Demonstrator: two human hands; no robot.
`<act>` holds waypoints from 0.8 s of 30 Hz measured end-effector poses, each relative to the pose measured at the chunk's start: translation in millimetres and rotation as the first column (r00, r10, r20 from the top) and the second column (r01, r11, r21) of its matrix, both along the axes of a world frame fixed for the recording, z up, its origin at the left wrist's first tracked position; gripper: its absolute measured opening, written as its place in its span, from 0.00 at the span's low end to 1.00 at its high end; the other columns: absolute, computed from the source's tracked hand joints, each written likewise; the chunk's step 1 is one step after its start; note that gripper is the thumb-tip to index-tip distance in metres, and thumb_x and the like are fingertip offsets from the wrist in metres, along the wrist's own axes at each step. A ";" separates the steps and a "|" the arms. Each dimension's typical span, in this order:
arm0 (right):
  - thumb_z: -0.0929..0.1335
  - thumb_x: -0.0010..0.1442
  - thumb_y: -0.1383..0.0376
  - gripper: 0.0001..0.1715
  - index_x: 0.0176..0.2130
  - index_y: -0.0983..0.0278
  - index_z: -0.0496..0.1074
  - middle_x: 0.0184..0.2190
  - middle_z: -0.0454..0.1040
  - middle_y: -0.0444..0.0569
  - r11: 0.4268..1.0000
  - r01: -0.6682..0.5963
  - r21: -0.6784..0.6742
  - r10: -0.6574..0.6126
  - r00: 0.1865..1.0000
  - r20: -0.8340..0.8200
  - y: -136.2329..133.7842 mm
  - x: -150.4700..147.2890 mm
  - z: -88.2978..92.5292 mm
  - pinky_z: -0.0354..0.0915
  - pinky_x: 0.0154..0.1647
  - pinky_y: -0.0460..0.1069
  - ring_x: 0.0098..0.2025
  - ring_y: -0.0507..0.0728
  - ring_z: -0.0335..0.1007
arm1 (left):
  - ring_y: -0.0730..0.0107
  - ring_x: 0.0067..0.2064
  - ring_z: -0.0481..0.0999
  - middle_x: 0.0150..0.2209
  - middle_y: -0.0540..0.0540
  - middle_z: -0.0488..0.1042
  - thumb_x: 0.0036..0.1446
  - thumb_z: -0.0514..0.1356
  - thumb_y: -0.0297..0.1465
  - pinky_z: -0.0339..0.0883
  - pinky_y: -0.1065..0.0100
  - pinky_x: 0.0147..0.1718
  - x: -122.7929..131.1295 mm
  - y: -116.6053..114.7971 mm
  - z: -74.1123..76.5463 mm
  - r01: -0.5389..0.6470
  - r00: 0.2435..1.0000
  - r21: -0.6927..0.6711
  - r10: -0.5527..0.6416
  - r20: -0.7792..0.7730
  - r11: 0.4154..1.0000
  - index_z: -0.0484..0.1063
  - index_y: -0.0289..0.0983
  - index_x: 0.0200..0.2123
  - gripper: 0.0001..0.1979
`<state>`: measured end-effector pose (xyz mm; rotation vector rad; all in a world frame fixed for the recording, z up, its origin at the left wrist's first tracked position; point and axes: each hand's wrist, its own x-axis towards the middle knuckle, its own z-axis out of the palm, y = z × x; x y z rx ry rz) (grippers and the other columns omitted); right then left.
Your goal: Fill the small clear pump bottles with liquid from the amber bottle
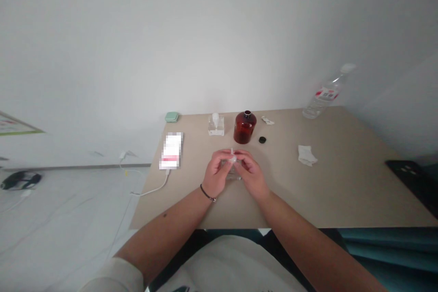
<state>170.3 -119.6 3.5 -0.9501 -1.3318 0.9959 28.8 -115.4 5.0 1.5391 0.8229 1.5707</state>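
Head view: my left hand [216, 174] and right hand [250, 175] together, both clamped on a small clear bottle [233, 166], held over the worktop [328, 191] near its front edge. Toward the back edge: brown glass bottle [245, 128], black cap [262, 140] just beside it, square clear bottle [216, 127]. Right side: crumpled tissue [307, 155].

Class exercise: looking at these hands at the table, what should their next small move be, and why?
Probably finish fitting the small clear piece to the clear glass container before reaching elsewhere: the left hand and right hand are both on it, while the amber glass bottle and black cap stand apart.
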 end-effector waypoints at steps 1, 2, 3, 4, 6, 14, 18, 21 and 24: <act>0.73 0.58 0.52 0.12 0.38 0.56 0.77 0.48 0.72 0.49 1.000 0.010 -0.012 -0.010 1.000 -0.013 0.5 -1.1 -1.6 0.62 0.61 0.61 0.54 0.61 0.70 | 0.61 0.54 0.75 0.47 0.45 0.76 0.65 0.61 0.37 0.68 0.52 0.57 0.0 -0.3 0.1 -0.001 1.000 -0.002 0.001 0.000 1.000 0.76 0.43 0.43 0.07; 0.74 0.56 0.51 0.14 0.36 0.57 0.76 0.47 0.72 0.49 1.000 0.020 -0.021 -0.021 0.999 -0.027 0.9 -2.1 -3.0 0.63 0.61 0.61 0.53 0.61 0.70 | 0.61 0.54 0.75 0.48 0.44 0.75 0.65 0.61 0.38 0.68 0.52 0.57 -0.1 -0.5 0.2 -0.002 1.000 -0.005 0.002 -0.002 1.000 0.76 0.42 0.43 0.08; 0.75 0.55 0.50 0.16 0.36 0.57 0.75 0.47 0.72 0.49 0.999 0.027 -0.027 -0.028 0.999 -0.040 1.1 -2.9 -3.9 0.63 0.61 0.61 0.53 0.61 0.70 | 0.60 0.54 0.75 0.48 0.44 0.75 0.65 0.61 0.38 0.68 0.51 0.57 -0.3 -0.8 0.3 -0.002 1.000 -0.009 0.002 -0.003 1.000 0.76 0.42 0.43 0.08; 0.75 0.54 0.49 0.17 0.36 0.57 0.74 0.47 0.72 0.49 0.999 0.028 -0.032 -0.030 0.998 -0.051 1.1 -3.2 -4.2 0.63 0.61 0.61 0.53 0.61 0.70 | 0.60 0.54 0.75 0.48 0.44 0.75 0.65 0.61 0.38 0.68 0.51 0.57 -0.4 -1.0 0.5 -0.001 1.000 -0.013 0.001 -0.004 1.000 0.76 0.42 0.43 0.08; 0.74 0.55 0.49 0.17 0.38 0.56 0.74 0.48 0.72 0.49 0.999 0.017 -0.029 -0.019 0.998 -0.056 0.9 -2.6 -3.4 0.63 0.61 0.61 0.54 0.60 0.70 | 0.60 0.54 0.75 0.48 0.44 0.75 0.65 0.61 0.38 0.68 0.51 0.58 -0.7 -1.1 0.5 0.005 1.000 -0.015 -0.005 -0.004 1.000 0.76 0.42 0.43 0.08; 0.74 0.56 0.50 0.15 0.38 0.55 0.76 0.47 0.72 0.50 0.999 0.035 0.012 -0.036 0.998 0.044 2.6 -1.2 -5.3 0.62 0.61 0.62 0.53 0.61 0.70 | 0.60 0.54 0.75 0.48 0.43 0.75 0.64 0.61 0.38 0.68 0.51 0.58 -1.2 -0.8 -0.9 0.011 1.000 -0.023 -0.011 0.004 1.000 0.77 0.42 0.43 0.08; 0.74 0.57 0.51 0.15 0.41 0.55 0.76 0.48 0.73 0.49 1.000 0.021 0.018 -0.021 1.000 0.000 1.6 -1.4 -4.5 0.63 0.61 0.60 0.53 0.60 0.70 | 0.59 0.54 0.75 0.48 0.43 0.75 0.64 0.62 0.38 0.67 0.51 0.58 -1.6 -1.0 -1.0 0.020 1.000 -0.024 -0.020 0.007 1.000 0.77 0.42 0.43 0.08; 0.71 0.61 0.53 0.13 0.44 0.53 0.78 0.50 0.73 0.50 1.000 -0.014 0.026 0.014 1.000 0.027 0.8 -0.2 -2.1 0.62 0.62 0.60 0.55 0.60 0.70 | 0.60 0.54 0.75 0.49 0.43 0.75 0.64 0.61 0.36 0.67 0.51 0.59 -1.4 -0.6 -1.5 0.017 1.000 -0.017 -0.016 0.008 1.000 0.76 0.43 0.44 0.07; 0.73 0.58 0.51 0.13 0.39 0.54 0.77 0.48 0.74 0.50 1.000 0.017 0.004 -0.017 0.999 0.027 1.5 -0.8 -3.2 0.64 0.60 0.61 0.53 0.60 0.71 | 0.61 0.54 0.75 0.48 0.44 0.75 0.64 0.61 0.37 0.67 0.52 0.58 -1.0 -0.3 -2.0 0.007 1.000 -0.014 -0.007 0.011 1.000 0.76 0.43 0.43 0.07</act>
